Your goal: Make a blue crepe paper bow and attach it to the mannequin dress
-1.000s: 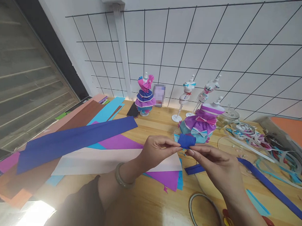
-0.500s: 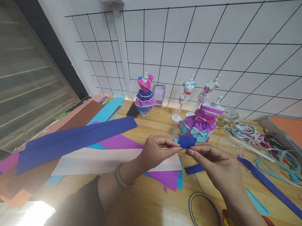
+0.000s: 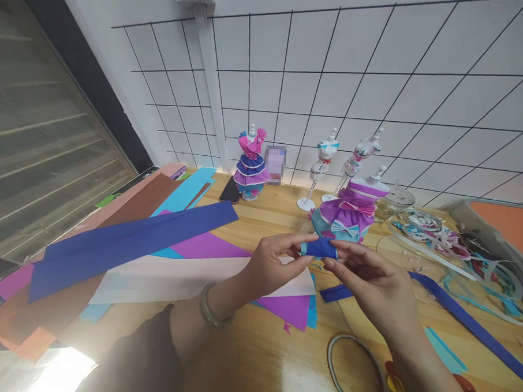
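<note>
Over the table (image 3: 246, 357), two hands (image 3: 269, 265) (image 3: 383, 285), one blue piece (image 3: 320, 248) (pinched), four mannequins (image 3: 250, 168) behind.

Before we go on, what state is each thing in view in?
Left hand: holding one end of the blue piece
Right hand: holding its other end
blue piece: raised between both hands
Wide blue strip: spread out flat
Black phone: lying flat
Pink-topped mannequin: upright, dressed
Purple-dressed mannequin: upright
White mannequins: upright
Ring: lying flat

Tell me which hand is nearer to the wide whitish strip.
Left. The left hand is over the right end of the whitish strip; the right hand is off to the right, beyond that end.
</note>
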A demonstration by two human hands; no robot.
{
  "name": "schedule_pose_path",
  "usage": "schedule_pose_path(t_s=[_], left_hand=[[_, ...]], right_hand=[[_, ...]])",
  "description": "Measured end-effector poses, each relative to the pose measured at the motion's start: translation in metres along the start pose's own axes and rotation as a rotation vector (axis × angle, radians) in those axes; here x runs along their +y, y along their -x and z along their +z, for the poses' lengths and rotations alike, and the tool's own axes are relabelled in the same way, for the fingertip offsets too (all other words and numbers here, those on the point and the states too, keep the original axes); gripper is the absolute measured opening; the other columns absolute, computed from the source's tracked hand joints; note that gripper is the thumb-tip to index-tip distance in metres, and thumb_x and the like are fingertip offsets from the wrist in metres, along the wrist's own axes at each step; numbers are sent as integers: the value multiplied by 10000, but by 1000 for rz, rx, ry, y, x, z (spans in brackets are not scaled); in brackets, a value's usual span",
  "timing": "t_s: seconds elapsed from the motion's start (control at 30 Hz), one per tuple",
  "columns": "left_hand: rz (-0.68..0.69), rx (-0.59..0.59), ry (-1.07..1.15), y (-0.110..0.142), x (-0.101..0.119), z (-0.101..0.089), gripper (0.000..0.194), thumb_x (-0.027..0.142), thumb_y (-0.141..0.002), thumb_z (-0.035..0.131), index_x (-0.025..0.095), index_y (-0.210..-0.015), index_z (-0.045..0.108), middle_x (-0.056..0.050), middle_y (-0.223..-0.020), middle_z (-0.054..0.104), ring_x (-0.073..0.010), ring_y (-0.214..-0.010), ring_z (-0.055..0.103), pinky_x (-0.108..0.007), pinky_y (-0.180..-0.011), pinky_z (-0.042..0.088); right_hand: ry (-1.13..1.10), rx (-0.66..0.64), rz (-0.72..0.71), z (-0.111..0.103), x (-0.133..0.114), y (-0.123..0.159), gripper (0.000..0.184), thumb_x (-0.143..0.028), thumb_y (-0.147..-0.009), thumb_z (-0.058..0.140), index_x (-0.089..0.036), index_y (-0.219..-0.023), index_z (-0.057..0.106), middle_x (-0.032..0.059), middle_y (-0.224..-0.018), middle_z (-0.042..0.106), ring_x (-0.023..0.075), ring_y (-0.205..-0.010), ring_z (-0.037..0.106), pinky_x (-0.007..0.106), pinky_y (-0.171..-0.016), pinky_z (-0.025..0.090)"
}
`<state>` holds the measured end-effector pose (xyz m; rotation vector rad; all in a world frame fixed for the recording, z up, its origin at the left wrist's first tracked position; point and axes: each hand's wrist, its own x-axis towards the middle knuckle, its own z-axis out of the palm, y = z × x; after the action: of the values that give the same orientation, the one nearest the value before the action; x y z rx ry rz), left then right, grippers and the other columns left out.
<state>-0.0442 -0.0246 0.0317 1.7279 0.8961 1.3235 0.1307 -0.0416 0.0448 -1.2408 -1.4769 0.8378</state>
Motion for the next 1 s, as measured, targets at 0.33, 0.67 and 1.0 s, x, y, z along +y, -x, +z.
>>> schedule_pose_path(t_s=[0.33,0.67,1.0], left_hand=[[-211,-111,291,-3,-1,-1,505,238,-727,646,183,-1207,499,-29,-827,584,-101,-757,571,-230,-728,481],[-266,-101,401,-4,-2,1,357,220,-686,683,138,-1025,608,-67,-891,640,-119,-766,600,-255,-733,489],[-375,-40,434,-6,5,1,236,300,-681,687,99,-775,609,-45,-711,654,-111,-601,612,-263,-630,527]], right_hand=[[27,-44,-21,2,-1,0,385,-329,-701,674,-213,-1065,625,33,-769,656,163,-662,621,275,-545,545],[25,-87,-35,2,1,-1,467,-325,-738,641,-221,-1183,542,24,-795,642,161,-708,626,297,-658,536],[135,-73,-140,3,8,0,457,-334,-753,626,-243,-1191,531,37,-869,662,167,-731,629,312,-673,537]])
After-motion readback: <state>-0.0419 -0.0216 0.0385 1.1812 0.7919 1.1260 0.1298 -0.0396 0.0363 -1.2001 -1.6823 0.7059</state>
